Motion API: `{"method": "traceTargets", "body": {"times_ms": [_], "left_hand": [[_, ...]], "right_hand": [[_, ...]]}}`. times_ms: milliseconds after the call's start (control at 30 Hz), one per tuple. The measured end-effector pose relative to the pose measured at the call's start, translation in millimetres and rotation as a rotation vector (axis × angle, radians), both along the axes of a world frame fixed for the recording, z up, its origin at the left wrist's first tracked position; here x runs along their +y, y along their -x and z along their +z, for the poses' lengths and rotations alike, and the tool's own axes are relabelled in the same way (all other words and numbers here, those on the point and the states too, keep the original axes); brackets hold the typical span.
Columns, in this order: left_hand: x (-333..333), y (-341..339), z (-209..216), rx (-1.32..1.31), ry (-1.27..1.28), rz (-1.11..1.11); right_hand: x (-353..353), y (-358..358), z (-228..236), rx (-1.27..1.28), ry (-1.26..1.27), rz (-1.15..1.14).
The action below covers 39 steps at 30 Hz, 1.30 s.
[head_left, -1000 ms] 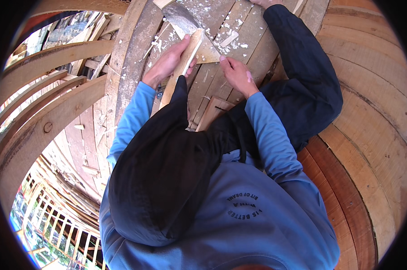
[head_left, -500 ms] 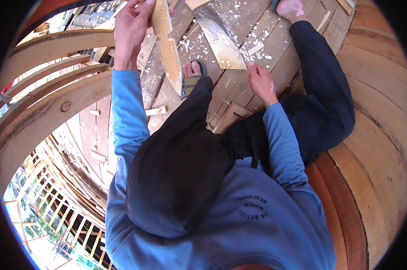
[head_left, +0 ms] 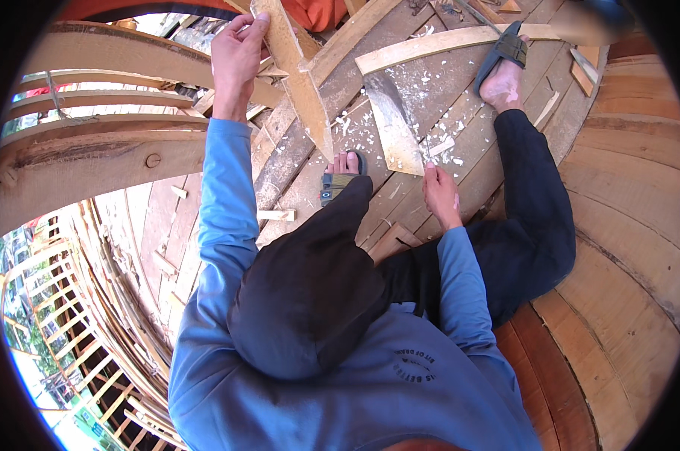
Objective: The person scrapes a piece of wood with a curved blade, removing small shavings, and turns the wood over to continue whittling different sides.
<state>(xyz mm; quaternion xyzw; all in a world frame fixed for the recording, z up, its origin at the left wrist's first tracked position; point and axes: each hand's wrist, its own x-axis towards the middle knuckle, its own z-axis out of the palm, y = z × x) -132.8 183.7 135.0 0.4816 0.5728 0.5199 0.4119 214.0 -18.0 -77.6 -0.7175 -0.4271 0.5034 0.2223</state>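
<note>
Left hand [head_left: 236, 56] is gripping the upper end of a tapered wooden piece [head_left: 299, 83], fingers wrapped on its edge, arm stretched up and out. The piece is slanting down to a narrow tip near the sandalled left foot [head_left: 342, 174]. Right hand [head_left: 439, 194] is closing on what looks like the handle of a broad-bladed cutting tool [head_left: 395, 126]; the grip itself is hard to read at this angle. The blade is lying flat on the plank floor [head_left: 460, 83], pointing away from the person, touching the boards. Wood chips [head_left: 445, 144] are lying scattered just beside the blade. Right foot [head_left: 503, 75] is resting near a long pale plank [head_left: 430, 46]. Curved wooden ribs [head_left: 107, 150] are running along the left.
</note>
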Motion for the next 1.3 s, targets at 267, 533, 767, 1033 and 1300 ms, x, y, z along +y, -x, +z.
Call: {"method": "traceTargets", "body": {"times_ms": [267,533,767,1033,1300], "left_hand": [[-11,-20,-9,-0.102,0.105,-0.034],[-9,-21,-25,-0.104,0.137,-0.023],[-13,-23,-26,-0.029,0.170,-0.025],[-11,-25,-36,-0.041,0.205,-0.050],[-24,-47,-30,0.060,0.236,-0.197]], "right_hand": [[-3,-4,-16,0.022,-0.077,0.001],[-4,-4,-19,0.050,-0.027,-0.007],[-2,-2,-1,-0.029,0.088,0.005],[-2,-1,-5,-0.041,0.088,0.018],[-1,1,6,-0.014,0.088,-0.008]]}}
